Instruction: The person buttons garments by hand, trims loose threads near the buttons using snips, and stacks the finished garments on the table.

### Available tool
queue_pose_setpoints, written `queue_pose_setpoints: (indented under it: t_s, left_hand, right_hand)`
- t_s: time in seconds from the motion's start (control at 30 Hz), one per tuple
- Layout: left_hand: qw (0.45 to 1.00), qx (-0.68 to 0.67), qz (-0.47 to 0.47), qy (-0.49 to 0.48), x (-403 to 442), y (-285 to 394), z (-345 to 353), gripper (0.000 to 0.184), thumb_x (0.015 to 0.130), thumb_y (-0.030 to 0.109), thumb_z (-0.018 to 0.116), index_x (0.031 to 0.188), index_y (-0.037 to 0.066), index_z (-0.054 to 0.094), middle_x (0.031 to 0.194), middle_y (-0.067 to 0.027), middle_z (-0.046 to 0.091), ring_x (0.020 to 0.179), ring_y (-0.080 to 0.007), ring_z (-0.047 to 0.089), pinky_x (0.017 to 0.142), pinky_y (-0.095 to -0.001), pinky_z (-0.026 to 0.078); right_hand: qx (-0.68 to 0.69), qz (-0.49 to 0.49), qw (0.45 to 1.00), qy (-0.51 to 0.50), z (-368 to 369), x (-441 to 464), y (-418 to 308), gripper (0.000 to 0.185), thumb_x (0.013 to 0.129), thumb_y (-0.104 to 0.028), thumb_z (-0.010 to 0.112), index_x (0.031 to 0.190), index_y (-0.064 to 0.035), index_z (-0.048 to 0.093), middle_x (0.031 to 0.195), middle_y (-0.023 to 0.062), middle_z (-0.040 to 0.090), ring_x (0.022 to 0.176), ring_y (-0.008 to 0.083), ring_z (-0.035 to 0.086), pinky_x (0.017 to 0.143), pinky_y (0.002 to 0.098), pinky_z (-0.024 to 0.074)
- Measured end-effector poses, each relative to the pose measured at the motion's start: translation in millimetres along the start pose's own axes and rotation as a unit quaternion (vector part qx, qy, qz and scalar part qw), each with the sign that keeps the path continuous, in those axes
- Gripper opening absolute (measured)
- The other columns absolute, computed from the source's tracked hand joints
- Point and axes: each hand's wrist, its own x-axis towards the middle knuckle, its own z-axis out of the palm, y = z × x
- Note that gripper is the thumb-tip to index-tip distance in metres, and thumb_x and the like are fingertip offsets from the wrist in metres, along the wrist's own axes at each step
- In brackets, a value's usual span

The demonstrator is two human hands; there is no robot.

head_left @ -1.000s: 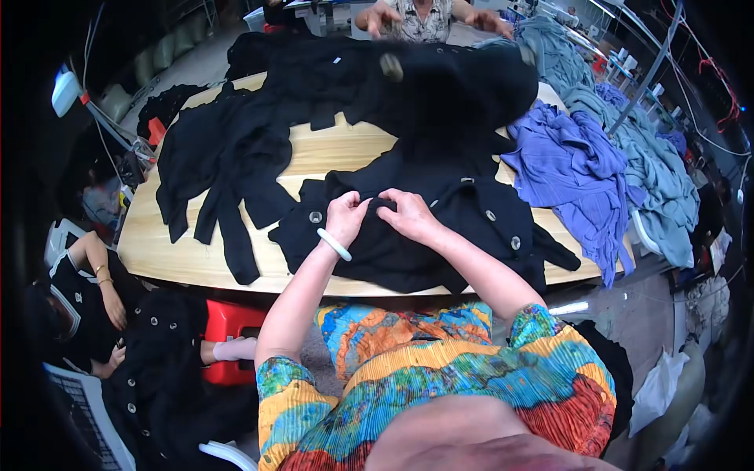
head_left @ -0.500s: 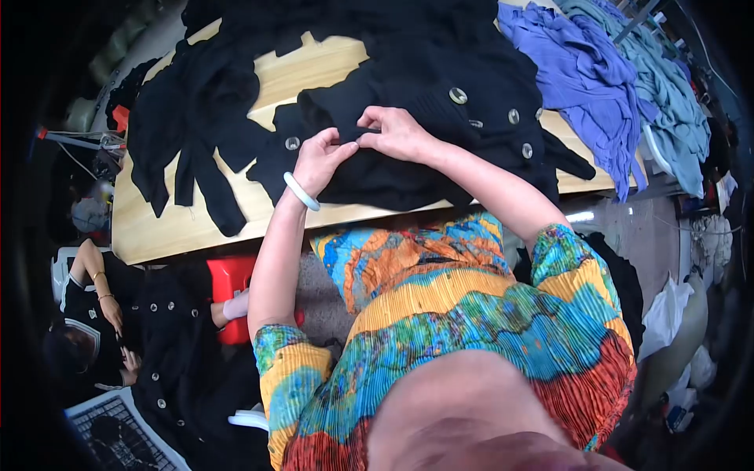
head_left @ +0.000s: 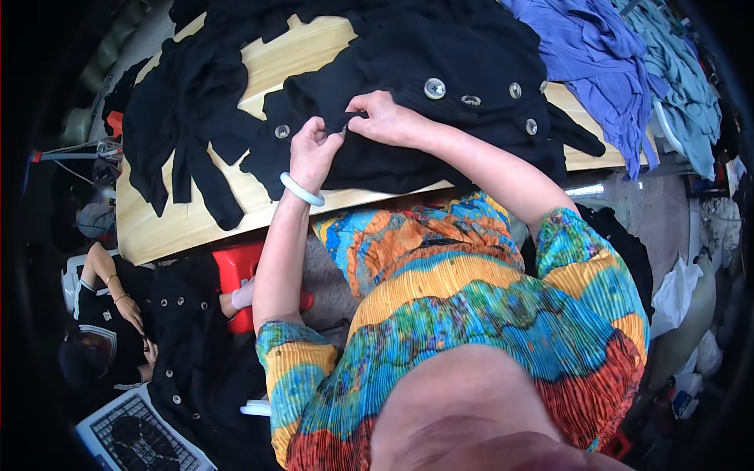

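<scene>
A black garment with large shiny buttons (head_left: 463,63) is spread over the wooden table in front of me. My left hand (head_left: 312,155), with a pale bangle at the wrist, pinches a fold of its cloth between thumb and fingers. Close beside it, my right hand (head_left: 386,122) grips the same fold from the right. A small shiny spot shows by the left thumb; I cannot make out what it is. One loose-looking button (head_left: 282,131) lies on the cloth left of my hands, and a bigger button (head_left: 434,89) shows to their right.
Purple cloth (head_left: 585,71) and grey-green cloth (head_left: 679,86) are heaped at the right end of the wooden table (head_left: 169,235). At lower left a co-worker (head_left: 118,306) sits with another buttoned black garment (head_left: 196,345). A red stool (head_left: 236,267) stands near my left arm.
Both hands have shifted slightly left and up in the view, still pinching the black cloth. The fold between them is lifted a little more, and the large button on the right shows more fully.
</scene>
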Motion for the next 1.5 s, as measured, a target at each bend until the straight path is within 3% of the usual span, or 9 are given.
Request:
queue_pose_setpoints:
  t_s: [0.1, 0.67, 0.77, 0.83, 0.9, 1.0, 1.1, 1.4, 1.5]
  left_hand:
    - [1.000, 0.011, 0.016, 0.004, 4, -8, -2, 0.008, 0.075, -0.001, 0.057, 0.079, 0.003, 0.051, 0.071, 0.0025, 0.054, 0.063, -0.0009, 0.046, 0.053, -0.0168, 0.037]
    - [0.988, 0.100, 0.110, -0.050, -7, -10, -1, 0.020, 0.081, -0.009, 0.048, 0.099, 0.000, 0.043, 0.095, -0.0043, 0.050, 0.093, -0.0092, 0.048, 0.082, -0.0223, 0.040]
    - [0.983, 0.165, 0.064, -0.039, -8, -21, -14, 0.043, 0.082, -0.006, 0.050, 0.122, -0.003, 0.035, 0.118, -0.0119, 0.045, 0.111, -0.0194, 0.044, 0.096, -0.0295, 0.034]
    - [0.982, 0.105, 0.099, -0.121, -6, -17, -11, 0.045, 0.080, -0.011, 0.047, 0.121, -0.002, 0.034, 0.119, -0.0115, 0.042, 0.112, -0.0181, 0.043, 0.097, -0.0293, 0.033]
    - [0.985, 0.127, 0.102, -0.052, -6, -26, -12, 0.046, 0.079, -0.009, 0.051, 0.121, -0.002, 0.034, 0.116, -0.0090, 0.043, 0.108, -0.0161, 0.043, 0.095, -0.0273, 0.034]
    - [0.979, 0.174, 0.095, -0.052, -4, -22, -13, 0.039, 0.077, -0.010, 0.052, 0.112, 0.000, 0.039, 0.096, -0.0032, 0.043, 0.089, -0.0105, 0.044, 0.081, -0.0211, 0.036]
    - [0.983, 0.135, 0.114, -0.049, -7, -9, -5, 0.032, 0.076, -0.010, 0.054, 0.103, 0.002, 0.042, 0.084, 0.0002, 0.035, 0.076, -0.0079, 0.036, 0.071, -0.0183, 0.033]
    - [0.990, -0.012, 0.053, -0.132, 14, -21, -43, 0.034, 0.079, -0.011, 0.052, 0.110, 0.003, 0.048, 0.102, -0.0027, 0.055, 0.092, -0.0094, 0.052, 0.084, -0.0228, 0.040]
    - [0.985, -0.067, -0.011, -0.160, 16, -25, -34, 0.040, 0.081, -0.008, 0.052, 0.119, 0.003, 0.047, 0.110, -0.0057, 0.057, 0.097, -0.0132, 0.055, 0.089, -0.0268, 0.041]
  right_hand:
    - [-0.006, 0.046, 0.997, -0.065, -4, 6, -3, 0.033, 0.072, -0.023, 0.054, 0.090, 0.0029, 0.062, 0.092, 0.0299, 0.058, 0.096, 0.0379, 0.054, 0.087, 0.0372, 0.0438]
    - [-0.001, 0.052, 0.996, -0.077, 1, 7, 2, 0.033, 0.072, -0.025, 0.056, 0.087, 0.0036, 0.061, 0.082, 0.0270, 0.058, 0.088, 0.0341, 0.058, 0.080, 0.0370, 0.0454]
    - [0.005, 0.007, 0.997, -0.075, 21, 15, 15, 0.033, 0.068, -0.021, 0.056, 0.088, 0.0037, 0.063, 0.084, 0.0264, 0.061, 0.084, 0.0333, 0.061, 0.079, 0.0365, 0.0476]
    - [0.015, 0.009, 0.996, -0.086, 18, 11, 15, 0.033, 0.070, -0.020, 0.054, 0.093, 0.0029, 0.061, 0.094, 0.0293, 0.056, 0.088, 0.0366, 0.058, 0.082, 0.0374, 0.0454]
    - [0.062, -0.015, 0.997, 0.046, 34, 8, 27, 0.028, 0.071, -0.021, 0.054, 0.081, 0.0051, 0.062, 0.078, 0.0246, 0.060, 0.073, 0.0353, 0.061, 0.069, 0.0384, 0.0496]
    - [0.098, 0.054, 0.991, -0.076, 16, 7, 19, 0.032, 0.075, -0.023, 0.054, 0.096, 0.0007, 0.057, 0.100, 0.0252, 0.049, 0.081, 0.0327, 0.057, 0.078, 0.0373, 0.0455]
    - [0.080, 0.056, 0.988, -0.117, 12, 17, 21, 0.030, 0.075, -0.023, 0.055, 0.095, -0.0005, 0.059, 0.102, 0.0259, 0.048, 0.085, 0.0325, 0.056, 0.078, 0.0357, 0.0456]
    - [0.264, 0.146, 0.934, -0.193, 1, 18, 9, 0.027, 0.075, -0.017, 0.060, 0.091, 0.0050, 0.061, 0.103, 0.0208, 0.055, 0.093, 0.0250, 0.057, 0.079, 0.0356, 0.0447]
    - [0.042, 0.093, 0.982, -0.160, 21, 14, 8, 0.036, 0.078, -0.021, 0.059, 0.099, 0.0072, 0.054, 0.105, 0.0247, 0.054, 0.096, 0.0306, 0.057, 0.080, 0.0394, 0.0451]
